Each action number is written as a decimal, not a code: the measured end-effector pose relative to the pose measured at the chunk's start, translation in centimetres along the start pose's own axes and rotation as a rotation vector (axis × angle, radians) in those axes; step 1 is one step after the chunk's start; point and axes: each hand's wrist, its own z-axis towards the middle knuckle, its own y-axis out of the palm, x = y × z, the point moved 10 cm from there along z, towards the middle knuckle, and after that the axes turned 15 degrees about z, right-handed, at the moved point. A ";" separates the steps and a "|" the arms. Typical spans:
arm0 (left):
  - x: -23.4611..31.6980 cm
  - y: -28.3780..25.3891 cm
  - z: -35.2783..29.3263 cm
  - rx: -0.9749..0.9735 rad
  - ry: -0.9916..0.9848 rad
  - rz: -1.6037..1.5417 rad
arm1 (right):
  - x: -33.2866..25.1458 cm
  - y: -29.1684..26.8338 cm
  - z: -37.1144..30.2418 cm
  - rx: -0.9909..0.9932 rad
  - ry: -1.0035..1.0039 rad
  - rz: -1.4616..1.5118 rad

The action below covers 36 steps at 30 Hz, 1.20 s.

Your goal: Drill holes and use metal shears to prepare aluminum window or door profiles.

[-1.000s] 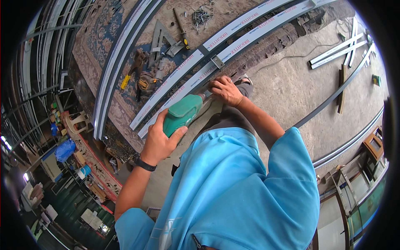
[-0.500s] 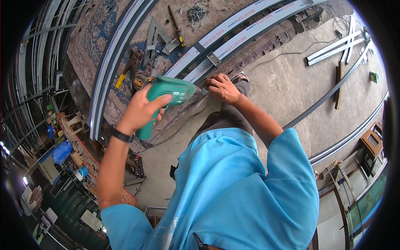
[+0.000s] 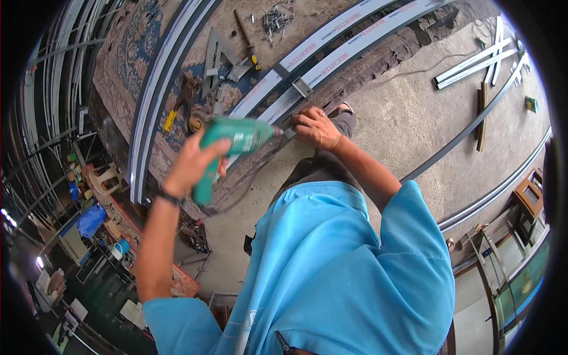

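Observation:
My left hand [image 3: 192, 165] is wrapped round the handle of a green power drill [image 3: 239, 136], which lies almost level with its chuck toward the right. Just past the chuck, my right hand [image 3: 318, 128] has its fingers bent and pressed together close to the bit. Whatever those fingers grip is hidden. Beyond both hands run long aluminium profiles [image 3: 349, 52] with white protective film. A small metal bracket [image 3: 302, 87] sits across the nearer one, a little beyond my right hand. The left hand and the drill are slightly blurred.
Patterned carpet [image 3: 115, 97] covers the work surface. On it lie a tape measure [image 3: 196, 121], a yellow-handled tool [image 3: 170, 120], a metal set square [image 3: 214, 56], a long-shafted tool [image 3: 245, 36] and a pile of screws [image 3: 274, 22]. More profiles [image 3: 473, 72] rest on the concrete floor at right.
The drill has tipped so that its rear end sits lower and its nose points more level. My left hand moved slightly with it; my right hand stays almost in place.

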 end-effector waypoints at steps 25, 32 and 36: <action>6.8 4.8 -4.8 0.140 0.381 0.679 | 1.8 -0.1 -1.0 0.101 0.254 0.004; 7.6 4.8 -3.7 0.146 0.309 0.674 | 1.6 -0.2 -0.8 0.118 0.241 0.008; 9.0 5.7 -3.2 0.148 0.375 0.734 | 1.6 -0.4 -1.0 0.134 0.241 -0.006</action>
